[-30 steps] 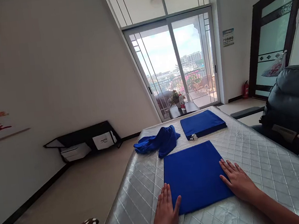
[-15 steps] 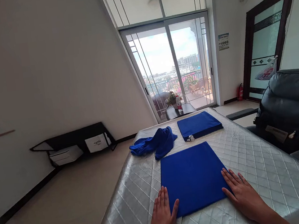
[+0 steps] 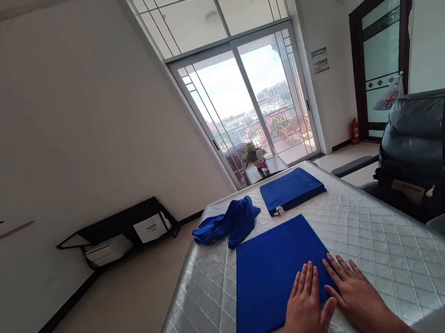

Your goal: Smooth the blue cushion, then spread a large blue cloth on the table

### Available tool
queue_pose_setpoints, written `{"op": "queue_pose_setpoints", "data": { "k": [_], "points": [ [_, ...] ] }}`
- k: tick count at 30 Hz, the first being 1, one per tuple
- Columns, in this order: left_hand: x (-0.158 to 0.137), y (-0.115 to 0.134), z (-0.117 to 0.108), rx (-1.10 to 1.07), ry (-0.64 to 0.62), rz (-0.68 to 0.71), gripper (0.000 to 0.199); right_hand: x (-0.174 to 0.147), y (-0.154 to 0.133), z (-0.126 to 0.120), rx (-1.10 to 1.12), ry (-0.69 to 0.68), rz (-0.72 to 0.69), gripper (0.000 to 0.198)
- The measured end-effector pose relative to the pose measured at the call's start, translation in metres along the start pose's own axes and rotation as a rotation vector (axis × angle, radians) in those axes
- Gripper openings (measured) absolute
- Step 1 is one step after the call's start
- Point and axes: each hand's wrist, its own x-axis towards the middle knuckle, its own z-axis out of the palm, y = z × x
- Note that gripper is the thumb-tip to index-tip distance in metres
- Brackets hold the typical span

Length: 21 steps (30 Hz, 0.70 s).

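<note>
A flat, folded blue cloth (image 3: pixel 274 276) lies in front of me on the quilted silver mattress (image 3: pixel 199 304), a white tag showing at its near edge. My left hand (image 3: pixel 306 304) rests palm down over its near right part, fingers stretched out. Beside it, my right hand (image 3: pixel 353 288) lies flat at the cloth's right edge, fingers spread. Neither hand grips anything. Farther off sits a folded blue stack (image 3: pixel 292 187) with a white tag at its corner. To its left is a crumpled blue cloth (image 3: pixel 229 222).
A black armchair (image 3: pixel 426 147) stands close to the mattress on the right. Past the far edge, a small table (image 3: pixel 265 169) holds a plant and a bottle. A black rack (image 3: pixel 119 222) with white boxes lies along the left wall.
My left hand has moved from the cloth's left edge across to its right side, near my right hand. My right hand stays at the right edge. The camera view has tilted slightly.
</note>
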Motion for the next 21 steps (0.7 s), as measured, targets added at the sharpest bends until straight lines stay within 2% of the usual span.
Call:
{"op": "queue_pose_setpoints", "data": {
  "k": [3, 7, 10, 17, 19, 21],
  "points": [
    [0.016, 0.016, 0.011, -0.056, -0.017, -0.012, 0.066, 0.001, 0.002, 0.003, -0.020, -0.017, -0.044, 0.055],
    [0.002, 0.005, 0.022, -0.040, -0.050, -0.059, 0.068, 0.001, 0.001, 0.003, -0.022, 0.001, -0.013, 0.059],
    [-0.027, -0.020, 0.023, -0.010, -0.077, -0.164, 0.068, 0.002, -0.001, -0.001, -0.025, -0.008, 0.024, 0.064],
    [-0.116, -0.089, 0.023, 0.023, -0.184, -0.497, 0.069, 0.002, -0.001, 0.001, -0.016, 0.011, 0.028, 0.067],
    [-0.135, -0.098, 0.028, 0.037, -0.135, -0.534, 0.066, 0.002, -0.001, 0.003, -0.023, 0.023, 0.025, 0.068],
    [-0.145, -0.098, 0.033, 0.060, -0.031, -0.544, 0.064, 0.002, -0.001, 0.003, -0.038, 0.012, 0.030, 0.068]
  ]
}}
